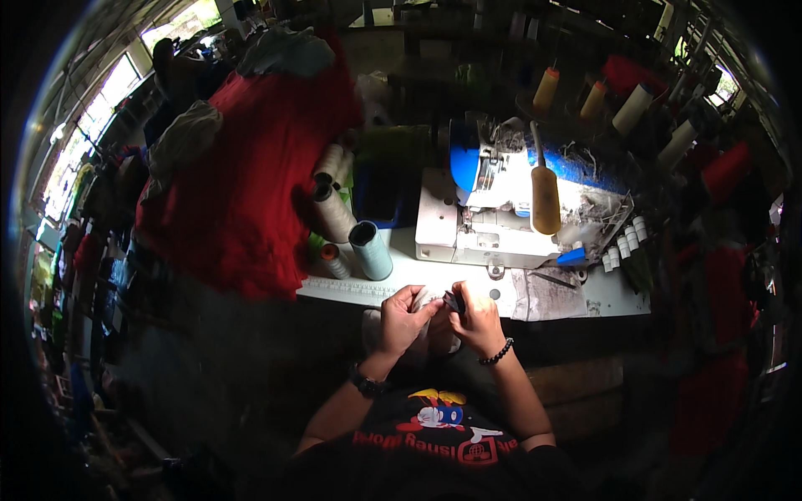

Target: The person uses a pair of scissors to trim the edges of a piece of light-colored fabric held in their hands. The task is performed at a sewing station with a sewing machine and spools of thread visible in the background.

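Observation:
Both my hands meet above the front edge of the white sewing table. My left hand [405, 321] pinches a pale piece of cloth [426, 298], and part of the cloth hangs below over my lap. My right hand [479, 319] closes around a small dark item [454, 301]; its kind is too small and covered to make out. The fingertips of both hands nearly touch. Just beyond them stands a white sewing machine [439, 219], brightly lit.
A big heap of red cloth [242, 167] lies at the left. Thread cones stand beside it, including a light blue one [371, 250]. A ruler strip [347, 288] runs along the table edge. A grey cloth [547, 299] lies right of my hands. A yellowish elongated part [545, 200] hangs before the machine.

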The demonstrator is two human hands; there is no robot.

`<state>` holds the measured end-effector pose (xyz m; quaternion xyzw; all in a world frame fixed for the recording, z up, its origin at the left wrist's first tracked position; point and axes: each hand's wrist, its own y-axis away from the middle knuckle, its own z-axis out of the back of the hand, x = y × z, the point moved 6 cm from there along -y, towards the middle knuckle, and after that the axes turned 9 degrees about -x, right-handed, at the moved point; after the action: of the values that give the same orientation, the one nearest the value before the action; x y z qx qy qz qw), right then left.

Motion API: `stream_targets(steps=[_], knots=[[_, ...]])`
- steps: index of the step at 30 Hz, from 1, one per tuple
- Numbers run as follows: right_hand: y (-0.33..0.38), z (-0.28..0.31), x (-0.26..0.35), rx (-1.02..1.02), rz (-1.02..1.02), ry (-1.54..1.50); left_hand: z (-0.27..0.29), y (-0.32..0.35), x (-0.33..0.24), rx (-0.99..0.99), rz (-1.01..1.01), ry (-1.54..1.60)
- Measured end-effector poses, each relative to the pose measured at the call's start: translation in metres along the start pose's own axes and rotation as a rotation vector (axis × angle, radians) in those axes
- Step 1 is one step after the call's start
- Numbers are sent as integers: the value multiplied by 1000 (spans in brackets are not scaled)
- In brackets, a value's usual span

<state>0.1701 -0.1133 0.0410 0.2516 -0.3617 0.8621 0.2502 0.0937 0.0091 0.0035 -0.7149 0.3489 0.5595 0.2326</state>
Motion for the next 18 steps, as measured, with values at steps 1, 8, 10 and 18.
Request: stream_targets(steps=[1,8,10,18], knots=[[0,1,3,11,28,50,-1,2,-3,6,12,-19],[6,-1,-22,-39,-75,86,1,9,10,2,71,-62],[5,2,-15,-100,-172,-27,3,6,10,-9,33,-59],[1,2,-2,61,56,60,16,-2,-2,33,70,-179]])
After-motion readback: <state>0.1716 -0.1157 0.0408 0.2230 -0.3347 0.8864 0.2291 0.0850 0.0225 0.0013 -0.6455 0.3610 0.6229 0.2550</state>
